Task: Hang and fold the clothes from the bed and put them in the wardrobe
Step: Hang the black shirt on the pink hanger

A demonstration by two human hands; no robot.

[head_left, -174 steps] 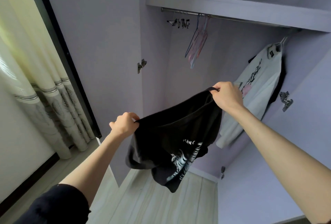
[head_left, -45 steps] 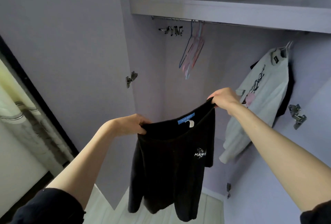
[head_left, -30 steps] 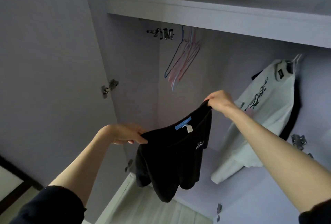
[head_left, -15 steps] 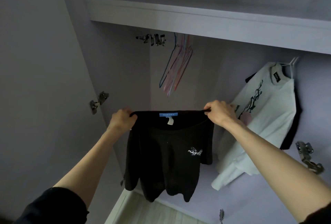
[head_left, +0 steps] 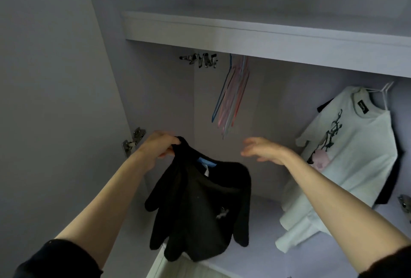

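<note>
A black T-shirt (head_left: 200, 208) with a blue neck label hangs limp from my left hand (head_left: 159, 146), which pinches one shoulder of it in front of the open wardrobe. My right hand (head_left: 262, 150) is free, fingers spread, a little to the right of the shirt and below a bunch of empty blue and pink hangers (head_left: 232, 93). Those hangers dangle under the wardrobe shelf (head_left: 255, 33); the rail itself is hidden behind the shelf edge.
A white printed T-shirt (head_left: 347, 157) hangs on a white hanger at the right, with a dark garment behind it. Metal clips (head_left: 200, 60) sit under the shelf at the left. A door hinge (head_left: 133, 141) juts from the left wall.
My right hand has let go of the shirt's shoulder and opened. The black T-shirt now droops from my left hand alone. The view has tilted up toward the hangers.
</note>
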